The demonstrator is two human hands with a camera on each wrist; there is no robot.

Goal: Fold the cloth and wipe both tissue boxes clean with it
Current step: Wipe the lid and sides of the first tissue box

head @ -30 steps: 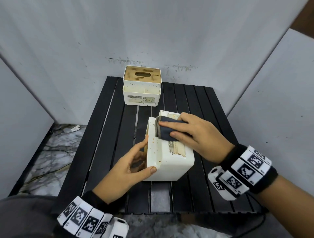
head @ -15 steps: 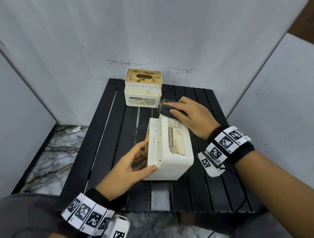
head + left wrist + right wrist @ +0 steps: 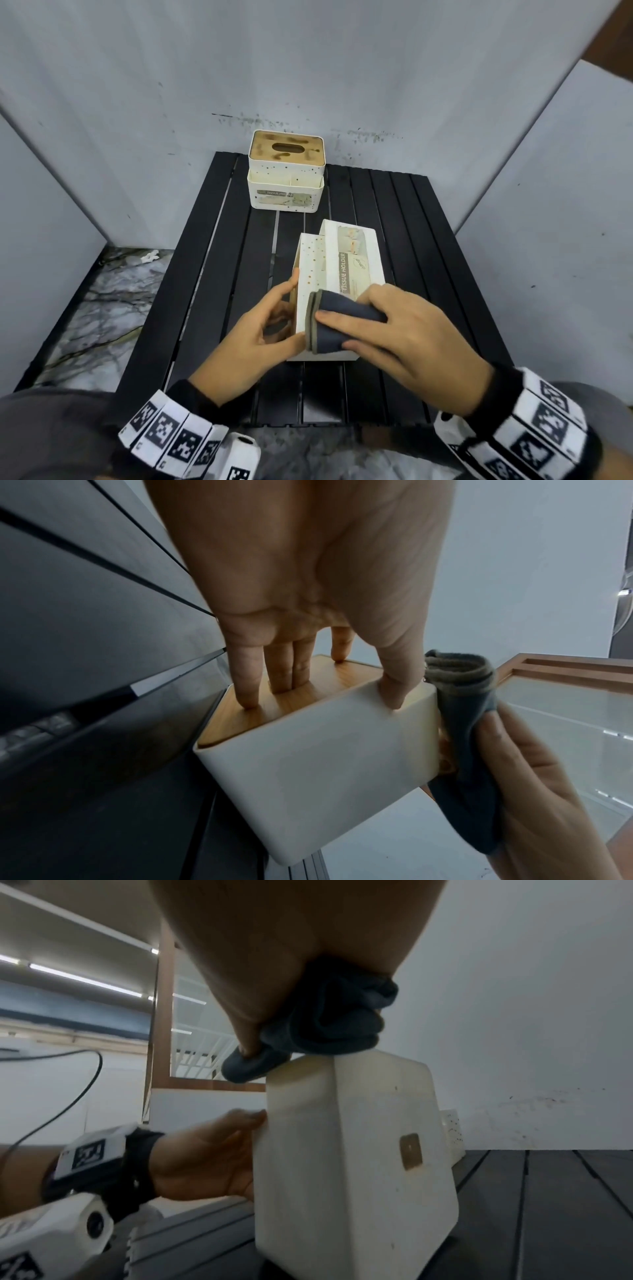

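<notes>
On the black slatted table (image 3: 219, 274), the near white plastic tissue box (image 3: 346, 260) lies tipped on its side, its label facing up and its bamboo lid toward the left hand (image 3: 253, 342). That hand braces it, fingertips (image 3: 246, 696) straight against the lid and thumb hooked over the near corner. The right hand (image 3: 407, 339) pinches the folded dark blue cloth (image 3: 339, 325) between thumb and fingers and presses it on the box's upper face at its near end.

The box looks light, rigid and smooth, so it would likely slide under wiping pressure unless it is held at lid and corner as now. The cloth is soft and thick; gripping across the folds should keep them together.

Beyond this box, at the table's far edge, the second white speckled tissue box (image 3: 286, 178) stands upright, its stained lid slot dark and its front pocket apparently empty. Whether either box holds tissues cannot be told.
</notes>
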